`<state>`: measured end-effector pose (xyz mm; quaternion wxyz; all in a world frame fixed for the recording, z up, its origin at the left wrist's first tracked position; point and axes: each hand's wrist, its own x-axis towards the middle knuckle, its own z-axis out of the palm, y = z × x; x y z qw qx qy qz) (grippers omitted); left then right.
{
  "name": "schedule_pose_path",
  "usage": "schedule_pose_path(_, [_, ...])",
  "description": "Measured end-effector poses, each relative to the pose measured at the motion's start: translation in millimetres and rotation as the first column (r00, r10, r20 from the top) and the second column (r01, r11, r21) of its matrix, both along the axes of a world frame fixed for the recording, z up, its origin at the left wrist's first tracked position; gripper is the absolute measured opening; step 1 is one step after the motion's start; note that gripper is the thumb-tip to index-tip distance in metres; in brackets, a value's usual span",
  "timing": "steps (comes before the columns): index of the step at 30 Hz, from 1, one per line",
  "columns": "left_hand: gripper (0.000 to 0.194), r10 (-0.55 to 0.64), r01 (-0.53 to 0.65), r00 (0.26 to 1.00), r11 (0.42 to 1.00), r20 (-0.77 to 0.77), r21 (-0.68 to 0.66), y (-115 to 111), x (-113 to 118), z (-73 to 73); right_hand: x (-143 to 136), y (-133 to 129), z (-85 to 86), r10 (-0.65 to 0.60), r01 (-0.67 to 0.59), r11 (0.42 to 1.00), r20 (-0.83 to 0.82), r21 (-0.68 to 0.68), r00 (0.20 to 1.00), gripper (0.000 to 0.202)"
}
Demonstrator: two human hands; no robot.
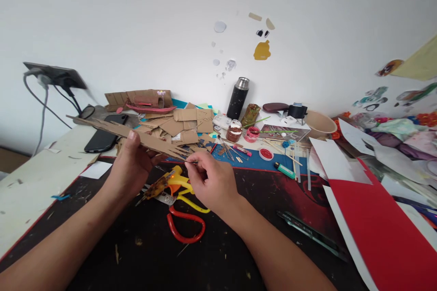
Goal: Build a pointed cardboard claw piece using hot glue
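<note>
A long strip of cardboard (pixel 152 140) with a jagged, slit right end is held up above the dark mat. My left hand (pixel 131 163) grips it near the middle, thumb on top and fingers underneath. At the frayed end, my right hand (pixel 213 177) pinches one of the thin points between thumb and forefinger. Below the hands lie a yellow glue gun (pixel 170 179) with an orange light showing and scissors (pixel 187 227) with red and yellow handles. The glue gun partly covers the scissors' blades.
Cardboard scraps (pixel 184 122) are heaped at the back, beside a small boat model (pixel 150 105). A black flask (pixel 238 99), paint jars (pixel 251 134) and a green lighter (pixel 285 171) stand or lie further right. A utility knife (pixel 310 234) rests near red card (pixel 378 227). A phone (pixel 105 136) lies left.
</note>
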<state>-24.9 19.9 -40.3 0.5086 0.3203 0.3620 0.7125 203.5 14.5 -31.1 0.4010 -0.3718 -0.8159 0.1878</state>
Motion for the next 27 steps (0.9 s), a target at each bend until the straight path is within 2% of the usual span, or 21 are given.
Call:
schedule_pose_path(8, [0.071, 0.017, -0.017, 1.0, 1.0, -0.015, -0.008, -1.3, 2.6, 4.6, -0.3, -0.1, 0.3, 0.0, 0.0, 1.0, -0.029, 0.008, 1.0, 0.017])
schedule_pose_path(19, [0.061, 0.048, -0.048, 0.999, 0.999, -0.02, 0.004, -1.7, 2.1, 5.6, -0.1, -0.8, 0.2, 0.002, -0.002, 1.0, -0.015, 0.018, 1.0, 0.016])
schedule_pose_path(27, [0.07, 0.086, -0.086, 0.996, 0.996, 0.011, -0.026, -1.8, 5.5, 8.7, -0.5, 1.0, -1.1, 0.03, -0.021, 0.996, -0.104, 0.082, 0.994, 0.016])
